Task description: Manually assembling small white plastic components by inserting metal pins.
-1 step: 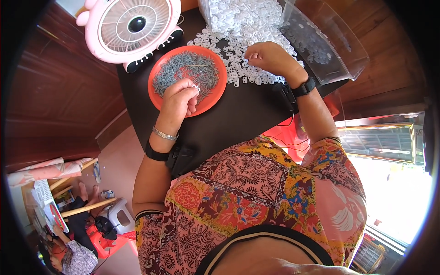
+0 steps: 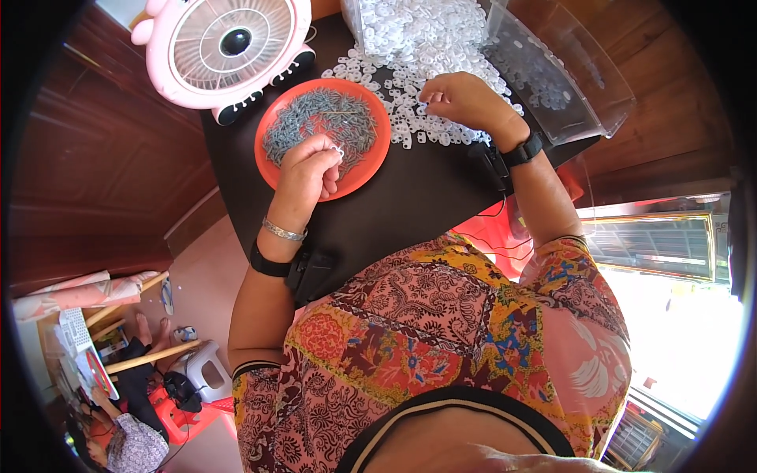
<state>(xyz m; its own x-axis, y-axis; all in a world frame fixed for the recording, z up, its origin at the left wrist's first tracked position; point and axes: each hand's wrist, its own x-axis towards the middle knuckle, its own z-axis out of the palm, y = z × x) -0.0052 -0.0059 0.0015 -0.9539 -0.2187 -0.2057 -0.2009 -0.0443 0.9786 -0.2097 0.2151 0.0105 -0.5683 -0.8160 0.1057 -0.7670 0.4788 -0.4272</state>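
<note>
My left hand hovers over the near edge of a round orange plate heaped with small grey metal parts. Its fingers pinch a small white plastic piece. My right hand rests on a spread pile of white plastic pieces on the black table. Its fingertips are curled together at the pile, and what they hold is hidden. Both wrists wear black bands, and the left also has a silver bracelet.
A pink desk fan stands at the table's far left. A clear plastic box full of white pieces and a clear lid or tray lie at the far right. Another person sits by stools on the floor, lower left.
</note>
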